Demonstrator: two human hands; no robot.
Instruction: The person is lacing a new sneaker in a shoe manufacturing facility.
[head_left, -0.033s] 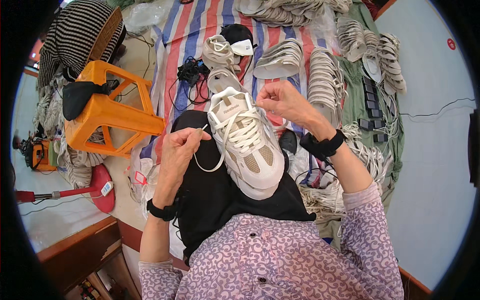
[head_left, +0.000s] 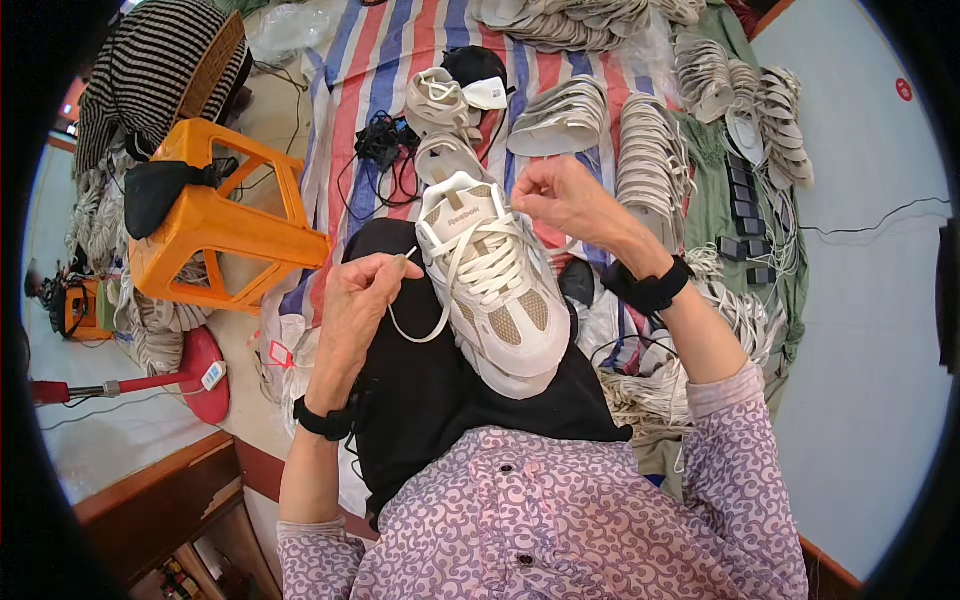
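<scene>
A white and beige sneaker (head_left: 495,290) rests on my lap on black cloth (head_left: 420,390), its toe pointing toward me. My left hand (head_left: 355,300) pinches one end of the cream shoelace (head_left: 425,330), which hangs in a loop off the sneaker's left side. My right hand (head_left: 565,200) is at the sneaker's collar, its fingers closed on the other lace end. Both wrists wear black bands.
An orange plastic stool (head_left: 220,225) lies on its side at the left. On the striped mat (head_left: 350,90) ahead are another pale sneaker (head_left: 440,100), black cables (head_left: 385,140) and rows of white insoles (head_left: 650,160). Bundles of laces (head_left: 650,390) lie at my right.
</scene>
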